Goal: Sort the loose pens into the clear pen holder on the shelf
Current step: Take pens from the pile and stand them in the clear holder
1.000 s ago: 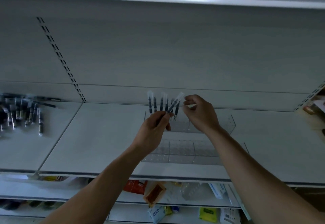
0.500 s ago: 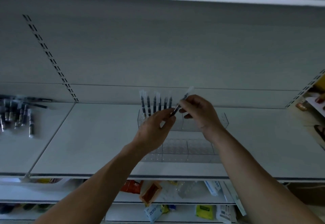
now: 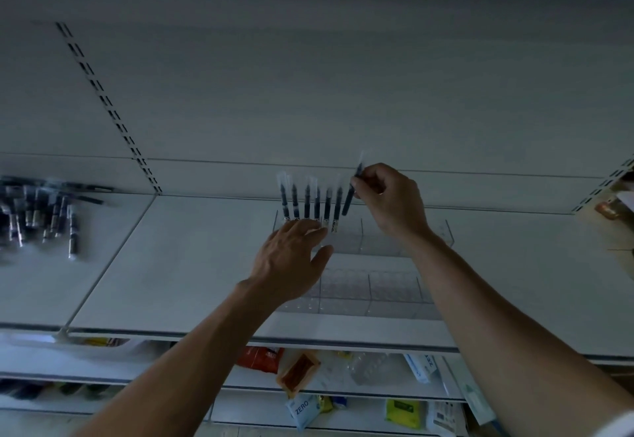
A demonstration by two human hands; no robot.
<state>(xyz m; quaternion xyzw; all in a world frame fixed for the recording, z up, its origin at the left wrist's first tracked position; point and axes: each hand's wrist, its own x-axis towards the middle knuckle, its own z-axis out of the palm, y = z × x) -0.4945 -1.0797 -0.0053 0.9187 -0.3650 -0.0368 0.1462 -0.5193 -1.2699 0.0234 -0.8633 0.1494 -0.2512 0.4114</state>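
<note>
Dark pens (image 3: 310, 201) with clear caps, clear holder (image 3: 370, 285), grey-white shelf (image 3: 178, 265)

A: The shelf (image 3: 192, 265), centre frame: painted metal, smooth and matt?

B: It looks so. The holder (image 3: 370, 285) is clear, glossy plastic.

A: And the pens (image 3: 307, 201), upper centre?

B: Dark barrels in clear, shiny plastic sleeves.
</note>
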